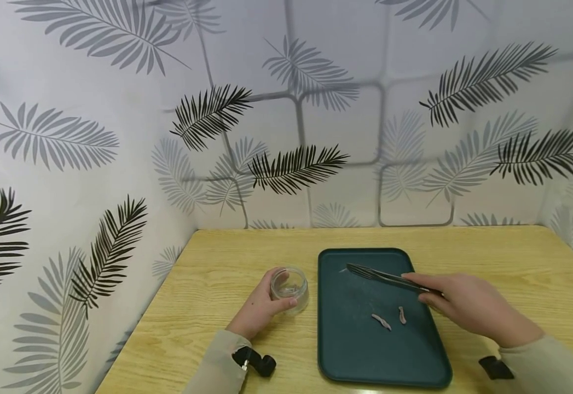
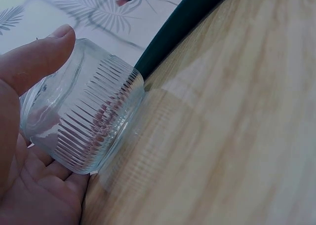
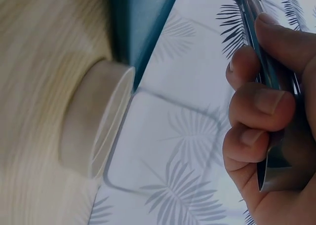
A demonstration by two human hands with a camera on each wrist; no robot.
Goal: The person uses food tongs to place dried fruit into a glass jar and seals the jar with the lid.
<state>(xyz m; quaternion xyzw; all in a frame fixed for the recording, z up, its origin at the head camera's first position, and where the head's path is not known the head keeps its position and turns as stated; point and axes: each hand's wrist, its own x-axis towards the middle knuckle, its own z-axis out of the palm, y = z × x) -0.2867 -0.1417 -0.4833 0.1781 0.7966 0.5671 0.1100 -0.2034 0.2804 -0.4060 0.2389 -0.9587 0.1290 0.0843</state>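
Note:
My left hand (image 1: 266, 306) grips a clear glass jar (image 1: 300, 300) at the left of the dark green tray (image 1: 380, 361). In the left wrist view, the jar (image 2: 94, 106) has ribbed sides, and pinkish shapes show through the glass near its base. My right hand (image 1: 468, 303) holds metal tongs (image 1: 389, 276), their tips over the tray's far left part. A pale streak lies by the tips; whether the tongs pinch anything is unclear. Two small pinkish strips, one slanting (image 1: 381, 322) and one more upright (image 1: 402, 315), lie on the tray.
A round, shallow beige object (image 3: 94, 119) stands on the wooden table (image 1: 247, 251) in the right wrist view; I cannot tell its kind. Leaf-patterned walls (image 1: 316, 126) rise at the table's back and left.

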